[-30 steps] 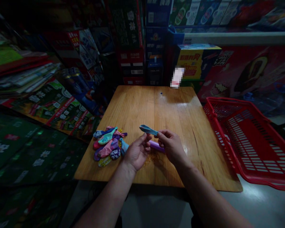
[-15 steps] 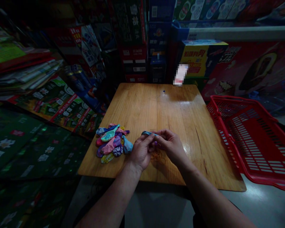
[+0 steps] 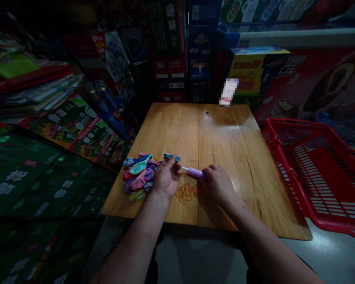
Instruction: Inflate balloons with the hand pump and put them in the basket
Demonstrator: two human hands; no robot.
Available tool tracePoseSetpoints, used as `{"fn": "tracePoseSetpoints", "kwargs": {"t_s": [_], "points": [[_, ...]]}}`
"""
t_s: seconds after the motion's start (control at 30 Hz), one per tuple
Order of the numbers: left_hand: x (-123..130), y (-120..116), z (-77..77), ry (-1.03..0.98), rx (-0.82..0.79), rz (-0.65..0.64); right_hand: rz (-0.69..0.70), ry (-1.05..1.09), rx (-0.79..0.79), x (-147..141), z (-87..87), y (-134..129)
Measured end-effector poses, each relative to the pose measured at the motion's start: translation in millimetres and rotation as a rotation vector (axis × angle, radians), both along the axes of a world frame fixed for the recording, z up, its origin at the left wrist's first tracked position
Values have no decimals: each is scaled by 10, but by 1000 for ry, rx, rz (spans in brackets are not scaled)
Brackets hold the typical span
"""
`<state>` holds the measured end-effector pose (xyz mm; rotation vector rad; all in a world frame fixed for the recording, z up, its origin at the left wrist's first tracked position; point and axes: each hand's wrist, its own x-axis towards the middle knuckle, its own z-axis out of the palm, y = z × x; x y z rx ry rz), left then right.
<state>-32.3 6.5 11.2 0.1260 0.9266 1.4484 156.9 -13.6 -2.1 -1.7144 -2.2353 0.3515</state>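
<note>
My left hand (image 3: 167,179) is closed on a blue balloon (image 3: 171,157), which sticks out past the thumb and fingertips. In my right hand (image 3: 220,183) is a purple pump (image 3: 196,173) with a white tip aimed left toward the left hand; tip and balloon are apart. A pile of deflated balloons (image 3: 139,179), pink, teal, purple, blue and yellow, lies just left of my left hand. Between and below the hands, a heap of tan rubber bands (image 3: 186,192) rests on the wooden table (image 3: 180,130).
A red plastic basket (image 3: 306,217) stands at the table's right side. Stacked boxes (image 3: 85,134) line the left, and a yellow box (image 3: 245,71) sits beyond the far edge. A small dark blue dot (image 3: 207,113) is near the table's back.
My hands have moved apart, the left one carrying the blue balloon leftward. The purple pump, mostly hidden before, now shows in my right hand, and the rubber bands are more exposed.
</note>
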Motion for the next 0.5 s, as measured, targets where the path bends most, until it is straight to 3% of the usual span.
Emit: {"fn": "tracePoseSetpoints", "kwargs": {"t_s": [0.2, 0.5], "points": [[-100, 79, -19, 184, 18, 65, -94, 168, 39, 62, 99, -66], [-20, 102, -88, 254, 8, 36, -18, 297, 63, 136, 205, -163]]}}
